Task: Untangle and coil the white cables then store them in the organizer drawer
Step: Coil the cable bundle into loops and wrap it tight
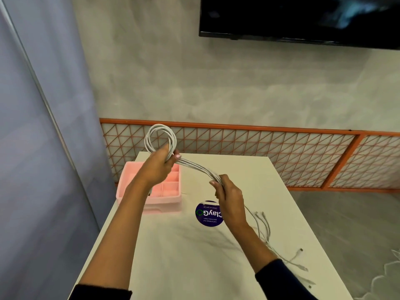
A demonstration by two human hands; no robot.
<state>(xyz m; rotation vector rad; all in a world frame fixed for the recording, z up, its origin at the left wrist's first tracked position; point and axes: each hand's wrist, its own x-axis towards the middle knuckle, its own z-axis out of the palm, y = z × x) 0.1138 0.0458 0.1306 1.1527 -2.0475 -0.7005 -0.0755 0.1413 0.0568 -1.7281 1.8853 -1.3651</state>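
A bundle of white cables [195, 167] stretches between both hands above the white table [173, 256]. My left hand [157, 169] grips the bundle where it forms a round loop [160, 137] standing up above the fingers. My right hand [228, 198] is closed around the same strands lower and to the right. The loose cable ends [265, 229] with their plugs trail from under my right wrist across the table's right side. The pink organizer [164, 199], with open square compartments on top and a drawer front below, sits at the table's left, partly hidden by my left forearm.
A round purple sticker [206, 213] lies on the table beside the organizer. An orange lattice railing [259, 148] runs behind the table. A dark wall screen [303, 18] hangs above. A grey curtain [43, 126] fills the left side.
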